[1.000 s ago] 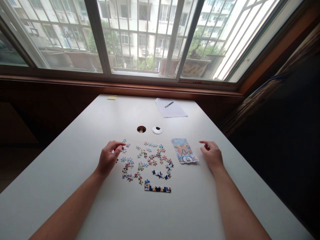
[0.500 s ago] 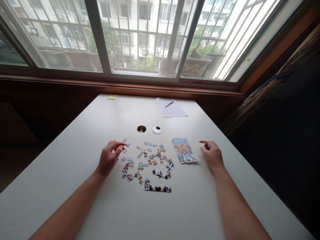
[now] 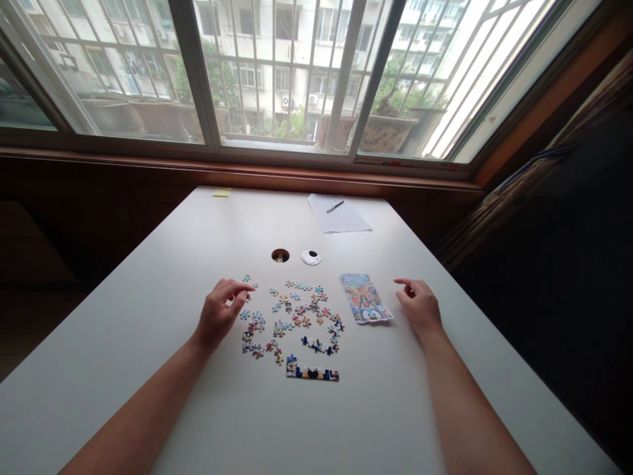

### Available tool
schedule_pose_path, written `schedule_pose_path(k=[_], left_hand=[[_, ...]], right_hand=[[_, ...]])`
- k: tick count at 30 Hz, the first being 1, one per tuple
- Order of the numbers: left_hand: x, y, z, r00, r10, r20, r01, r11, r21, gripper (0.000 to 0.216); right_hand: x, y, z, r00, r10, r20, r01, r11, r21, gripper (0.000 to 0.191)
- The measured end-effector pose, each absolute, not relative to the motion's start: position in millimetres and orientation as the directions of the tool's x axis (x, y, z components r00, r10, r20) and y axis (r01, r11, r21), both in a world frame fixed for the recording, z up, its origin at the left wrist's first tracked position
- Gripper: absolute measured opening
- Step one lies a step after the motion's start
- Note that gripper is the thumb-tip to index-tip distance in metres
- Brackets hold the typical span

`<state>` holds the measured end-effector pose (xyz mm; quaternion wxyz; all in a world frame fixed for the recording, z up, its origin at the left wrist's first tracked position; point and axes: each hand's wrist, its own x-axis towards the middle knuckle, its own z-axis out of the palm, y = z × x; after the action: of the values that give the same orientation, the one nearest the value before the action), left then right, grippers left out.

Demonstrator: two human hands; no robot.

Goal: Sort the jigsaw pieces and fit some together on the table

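Note:
My left hand (image 3: 221, 311) is over the left edge of the scattered jigsaw pieces (image 3: 306, 313), its index finger stretched out and its thumb a little apart from it. The fingertips are at a few small blue pieces; I see nothing held, and some pieces are hidden by the hand. My right hand (image 3: 419, 307) rests on the table, loosely curled with the index finger pointing left and nothing in it. Beside it lies a colourful picture sheet (image 3: 366, 298). A joined strip of puzzle pieces (image 3: 312, 373) lies nearest me, below the loose ones.
The white table (image 3: 148, 277) carries a paper sheet (image 3: 339, 221) with a pen (image 3: 335, 206) at its far end, and yellow notes (image 3: 221, 192). A round hole (image 3: 280, 256) and a white ring-shaped cover (image 3: 311, 257) lie beyond the pieces. A barred window stands behind.
My left index finger has stretched slightly to the right over the blue pieces, and the gap to the thumb has widened. My right hand has not moved.

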<state>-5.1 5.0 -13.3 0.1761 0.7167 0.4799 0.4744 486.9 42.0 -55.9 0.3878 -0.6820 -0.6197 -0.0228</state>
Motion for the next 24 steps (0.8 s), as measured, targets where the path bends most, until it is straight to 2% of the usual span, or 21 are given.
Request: schedule_pose_path(k=[7, 9, 12, 16, 24], left_hand=[[-7, 6, -15, 0.114, 0.836, 0.536, 0.54, -0.505, 0.673, 0.02], [-6, 7, -17, 0.158, 0.81, 0.565, 0.568, -0.542, 0.619, 0.019], [0, 6, -20, 0.291, 0.747, 0.598, 0.623, -0.622, 0.474, 0.018], [16, -1, -22, 0.442, 0.733, 0.517, 0.696, -0.644, 0.318, 0.021], [31, -7, -23, 0.495, 0.77, 0.403, 0.772, -0.602, 0.202, 0.015]], right_hand=[[486, 42, -55, 0.231, 0.823, 0.519, 0.863, 0.073, -0.5, 0.03], [486, 43, -55, 0.234, 0.823, 0.518, 0.861, 0.072, -0.503, 0.031], [486, 43, -56, 0.241, 0.821, 0.518, 0.858, 0.07, -0.509, 0.033], [486, 43, -57, 0.248, 0.817, 0.52, 0.855, 0.068, -0.514, 0.034], [485, 43, -57, 0.241, 0.823, 0.515, 0.858, 0.067, -0.509, 0.034]])
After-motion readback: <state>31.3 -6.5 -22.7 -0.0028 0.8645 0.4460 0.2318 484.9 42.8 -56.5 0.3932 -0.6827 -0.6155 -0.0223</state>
